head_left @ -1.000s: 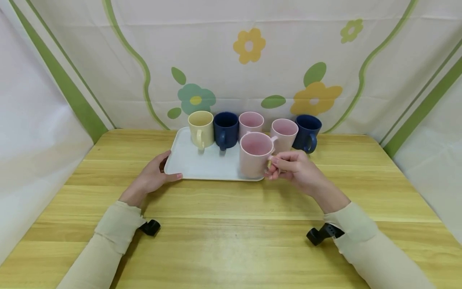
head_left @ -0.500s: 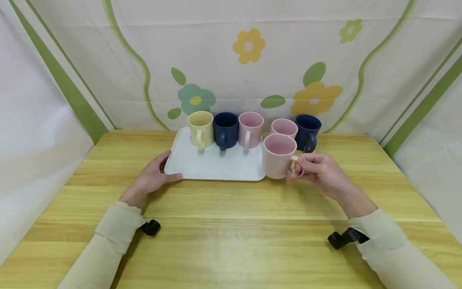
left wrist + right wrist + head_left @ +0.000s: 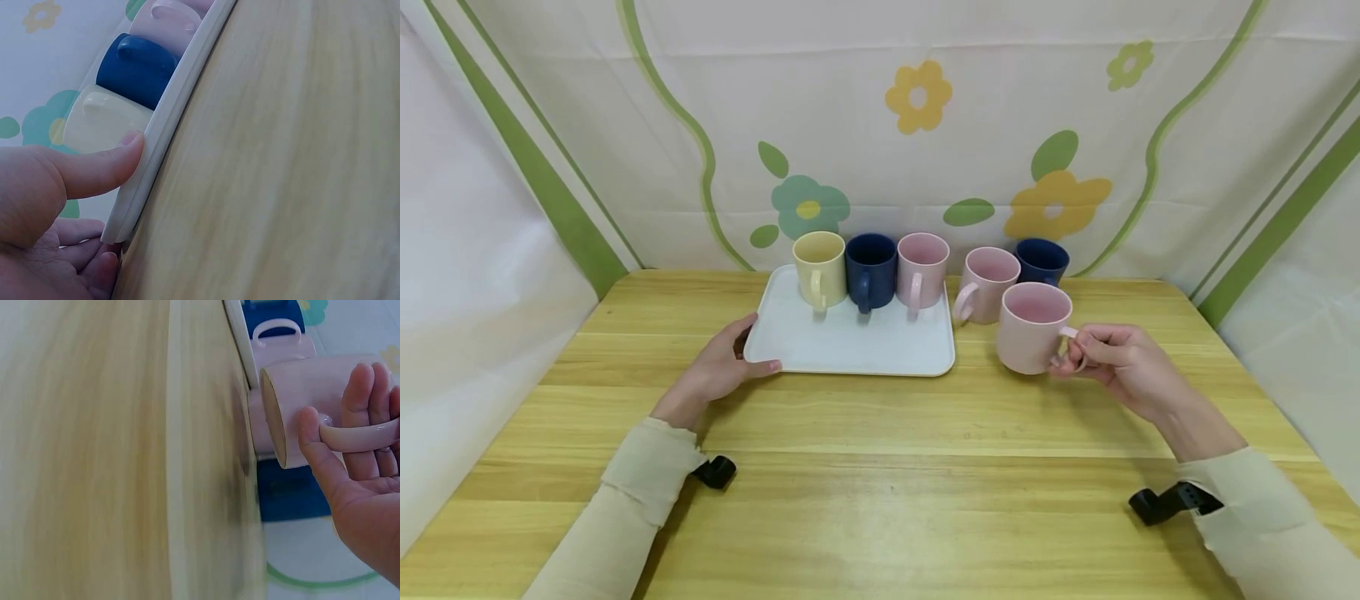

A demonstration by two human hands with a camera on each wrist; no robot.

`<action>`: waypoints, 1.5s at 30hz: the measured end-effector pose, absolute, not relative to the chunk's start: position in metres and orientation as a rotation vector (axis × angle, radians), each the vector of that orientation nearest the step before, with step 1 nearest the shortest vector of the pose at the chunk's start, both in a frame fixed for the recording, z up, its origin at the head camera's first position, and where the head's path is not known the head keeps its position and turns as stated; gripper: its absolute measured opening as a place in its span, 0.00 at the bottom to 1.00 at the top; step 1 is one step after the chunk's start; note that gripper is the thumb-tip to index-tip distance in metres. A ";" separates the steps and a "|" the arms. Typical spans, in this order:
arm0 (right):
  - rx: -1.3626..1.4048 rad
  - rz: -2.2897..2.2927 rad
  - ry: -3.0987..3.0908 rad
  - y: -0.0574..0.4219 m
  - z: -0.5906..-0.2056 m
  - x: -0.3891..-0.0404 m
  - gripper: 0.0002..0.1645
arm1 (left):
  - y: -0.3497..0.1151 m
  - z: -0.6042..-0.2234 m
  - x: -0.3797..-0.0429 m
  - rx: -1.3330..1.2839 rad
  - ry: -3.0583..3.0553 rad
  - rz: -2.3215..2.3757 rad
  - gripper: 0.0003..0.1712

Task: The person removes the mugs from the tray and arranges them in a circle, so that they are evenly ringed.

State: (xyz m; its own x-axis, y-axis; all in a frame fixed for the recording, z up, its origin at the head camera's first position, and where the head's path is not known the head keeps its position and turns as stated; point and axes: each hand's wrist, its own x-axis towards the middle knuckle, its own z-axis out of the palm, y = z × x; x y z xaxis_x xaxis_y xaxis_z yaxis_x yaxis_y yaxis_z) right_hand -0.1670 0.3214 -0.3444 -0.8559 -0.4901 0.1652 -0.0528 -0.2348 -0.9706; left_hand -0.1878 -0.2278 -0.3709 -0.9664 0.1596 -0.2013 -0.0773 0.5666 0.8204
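My right hand (image 3: 1116,362) grips the handle of a pink mug (image 3: 1032,342), held upright to the right of the white tray (image 3: 850,358). In the right wrist view the mug (image 3: 306,400) hangs above the table, fingers through its handle. My left hand (image 3: 722,362) holds the tray's near left corner; in the left wrist view the thumb (image 3: 106,172) lies on its rim and the fingers curl by its end. Along the tray's back stand a yellow mug (image 3: 820,275), a dark blue mug (image 3: 871,273) and another pink mug (image 3: 922,271), handles toward me.
On the table (image 3: 880,483), right of the tray, stand one more pink mug (image 3: 988,287) and a dark blue mug (image 3: 1042,260), partly hidden by the held mug. A flowered cloth (image 3: 865,108) hangs behind the table.
My right hand has carried the pink mug rightward from over the tray's near right corner to beyond its right edge. The left hand and tray have stayed put.
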 end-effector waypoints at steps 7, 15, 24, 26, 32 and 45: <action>-0.727 -2.211 1.580 0.352 -0.354 -0.169 0.27 | -0.228 -0.372 -0.188 0.059 2.542 1.361 0.61; -0.745 -2.211 1.553 0.381 -0.360 -0.169 0.29 | -0.228 -0.371 -0.189 0.035 2.535 1.359 0.62; -0.652 -2.236 1.465 0.401 -0.363 -0.175 0.29 | -0.227 -0.370 -0.189 0.000 2.529 1.345 0.63; -0.656 -2.245 1.443 0.404 -0.363 -0.177 0.29 | -0.227 -0.371 -0.189 0.002 2.532 1.343 0.63; -0.626 -2.303 1.429 0.413 -0.362 -0.183 0.28 | -0.226 -0.370 -0.189 0.020 2.535 1.347 0.62; -0.275 -2.331 1.643 0.423 -0.356 -0.192 0.23 | -0.228 -0.373 -0.190 0.007 2.534 1.333 0.63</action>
